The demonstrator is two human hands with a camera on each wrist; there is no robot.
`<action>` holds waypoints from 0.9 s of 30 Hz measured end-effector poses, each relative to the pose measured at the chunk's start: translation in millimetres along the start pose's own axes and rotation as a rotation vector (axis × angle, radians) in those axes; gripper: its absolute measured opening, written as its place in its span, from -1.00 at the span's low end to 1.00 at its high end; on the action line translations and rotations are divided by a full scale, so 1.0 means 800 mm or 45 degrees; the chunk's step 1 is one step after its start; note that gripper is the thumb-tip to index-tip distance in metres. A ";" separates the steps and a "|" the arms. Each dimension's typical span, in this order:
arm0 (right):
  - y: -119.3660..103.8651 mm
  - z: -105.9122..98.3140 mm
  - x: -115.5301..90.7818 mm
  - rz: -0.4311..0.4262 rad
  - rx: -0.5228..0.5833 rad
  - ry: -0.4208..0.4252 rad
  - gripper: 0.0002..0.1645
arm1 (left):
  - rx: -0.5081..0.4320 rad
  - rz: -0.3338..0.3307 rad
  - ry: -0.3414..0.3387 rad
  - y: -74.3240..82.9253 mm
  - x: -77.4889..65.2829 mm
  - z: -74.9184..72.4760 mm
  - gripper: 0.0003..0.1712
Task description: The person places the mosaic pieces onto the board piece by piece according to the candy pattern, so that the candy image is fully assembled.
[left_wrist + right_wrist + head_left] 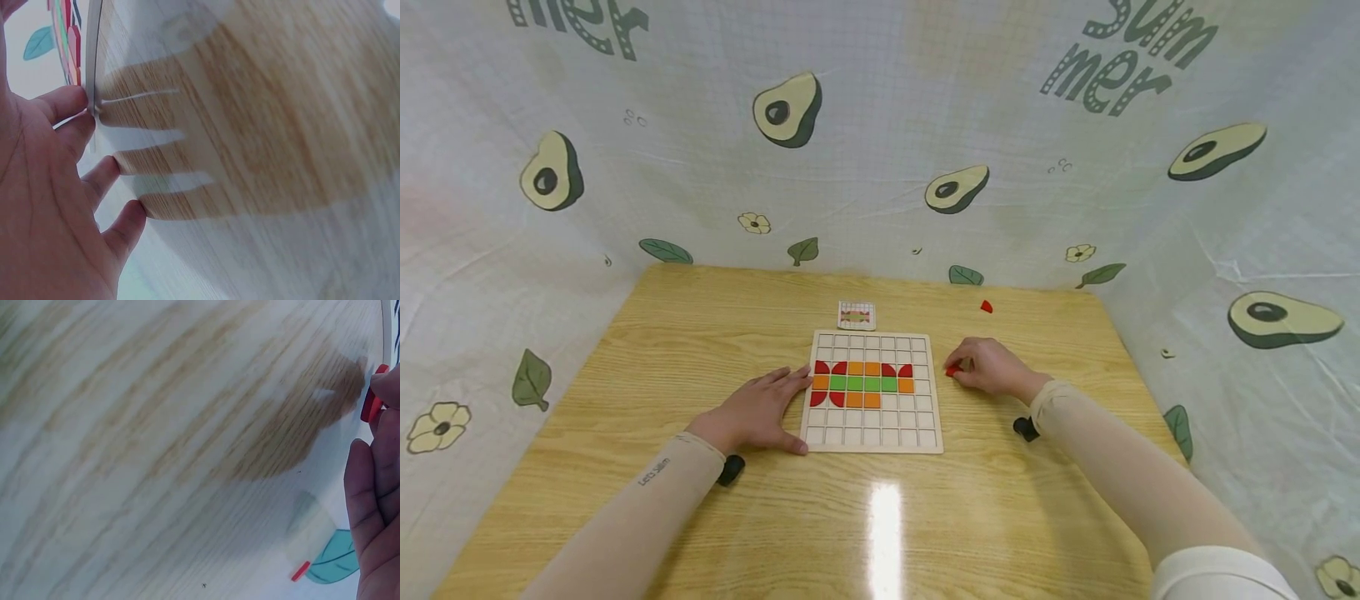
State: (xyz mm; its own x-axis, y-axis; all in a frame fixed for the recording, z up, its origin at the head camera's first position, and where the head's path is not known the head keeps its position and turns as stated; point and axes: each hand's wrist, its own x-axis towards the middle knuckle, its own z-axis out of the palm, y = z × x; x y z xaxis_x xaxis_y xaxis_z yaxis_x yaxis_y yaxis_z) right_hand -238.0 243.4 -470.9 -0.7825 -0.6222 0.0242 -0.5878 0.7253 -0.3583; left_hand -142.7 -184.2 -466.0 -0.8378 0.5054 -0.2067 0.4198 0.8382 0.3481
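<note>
A square wooden grid board (pixel 904 437) lies on the table with red quarter-circle, orange square and green square tiles across its upper middle rows. My left hand (pixel 766 410) rests at the board's left edge, thumb near the lower left corner and fingers spread; in the left wrist view the fingertips touch the board's side and the table. Just right of the board, my right hand (pixel 991 367) pinches a red quarter-circle tile (pixel 374 400) between thumb and fingers. The lower row of tiles has red pieces at its left and orange squares in the middle.
A small pattern card (pixel 857 316) with a coloured design lies behind the board. One loose red tile (pixel 987 307) is on the table (pixel 715 317) at the back right. A white cloth (pixel 880 167) printed with avocados and leaves hangs around the table's back and sides.
</note>
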 end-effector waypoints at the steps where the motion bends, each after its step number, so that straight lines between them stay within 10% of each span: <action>1: 0.000 0.001 0.000 -0.009 0.001 0.003 -0.78 | -0.001 -0.002 -0.001 0.000 0.000 0.000 0.31; 27: -0.002 0.003 0.001 -0.017 -0.031 -0.030 -0.75 | 0.000 -0.011 -0.011 -0.002 0.001 0.001 0.32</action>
State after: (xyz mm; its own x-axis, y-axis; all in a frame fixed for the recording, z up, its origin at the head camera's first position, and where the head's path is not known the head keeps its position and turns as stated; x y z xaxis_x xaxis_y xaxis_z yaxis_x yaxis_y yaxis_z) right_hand -237.4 241.4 -472.4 -0.7695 -0.6386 0.0064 -0.6032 0.7236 -0.3354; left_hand -144.0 -184.8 -467.7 -0.8382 0.5000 -0.2177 0.4125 0.8425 0.3466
